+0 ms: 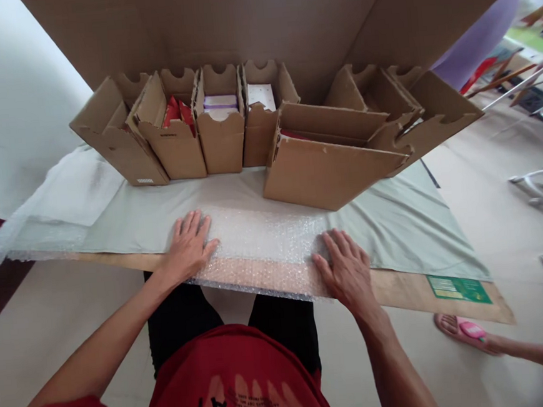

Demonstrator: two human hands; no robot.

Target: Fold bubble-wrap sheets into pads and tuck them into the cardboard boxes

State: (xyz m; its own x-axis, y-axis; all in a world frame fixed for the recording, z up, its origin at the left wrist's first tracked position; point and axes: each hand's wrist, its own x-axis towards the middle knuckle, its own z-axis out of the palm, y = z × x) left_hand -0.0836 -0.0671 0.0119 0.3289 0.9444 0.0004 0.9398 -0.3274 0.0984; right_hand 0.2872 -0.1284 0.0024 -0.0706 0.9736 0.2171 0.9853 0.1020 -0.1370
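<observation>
- Far left: loose wrap [59, 195] spills over the left corner of the table [400, 284].
- Left hand [191, 244]: flat, gripping nothing, fingers spread forward at the left end of the bubble-wrap sheet [265, 241]; cloth [136, 217] stretches beyond it to upright cardboard boxes [222, 141].
- Middle: the sheet lies flat along the table's front edge, long axis side to side, parallel with that edge, its right end slightly nearer the person. An angled box [325, 171] stands just behind its right half.
- Right hand [347, 269]: fingers extended, grasping nothing, at the sheet's right end.
- Far right: cloth and bare brown border run to the table's right edge; a sandalled foot [467, 332] shows below.
</observation>
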